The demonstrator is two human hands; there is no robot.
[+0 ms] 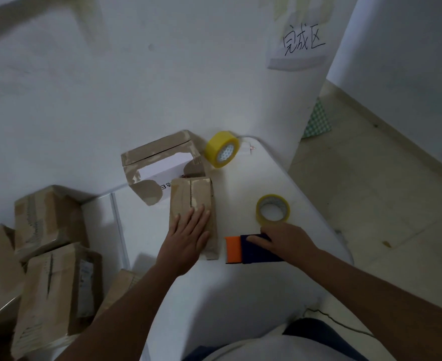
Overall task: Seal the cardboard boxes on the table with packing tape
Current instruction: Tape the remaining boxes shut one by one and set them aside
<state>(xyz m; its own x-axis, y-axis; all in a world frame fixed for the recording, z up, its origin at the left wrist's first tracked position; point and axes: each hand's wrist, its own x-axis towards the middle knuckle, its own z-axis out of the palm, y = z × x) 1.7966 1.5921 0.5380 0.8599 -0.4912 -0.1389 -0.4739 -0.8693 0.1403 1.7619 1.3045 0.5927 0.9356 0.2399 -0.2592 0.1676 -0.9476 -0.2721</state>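
A small brown cardboard box (192, 198) lies on the white table (253, 178), its top flaps closed along a centre seam. My left hand (188, 235) presses flat on its near half with straight fingers. My right hand (285, 242) grips a dark blue tape dispenser with an orange end (243, 252) just right of the box. A larger torn box (160, 165) with white paper showing stands behind the small one. A thick yellow tape roll (222, 149) stands on edge at the back. A thinner yellowish roll (272, 210) lies flat beyond my right hand.
Several taped cardboard boxes (53, 256) are stacked to the left, beside and below the table. A white wall rises just behind the table, with a handwritten paper sign (302, 45) at upper right. Tiled floor (384, 204) lies to the right.
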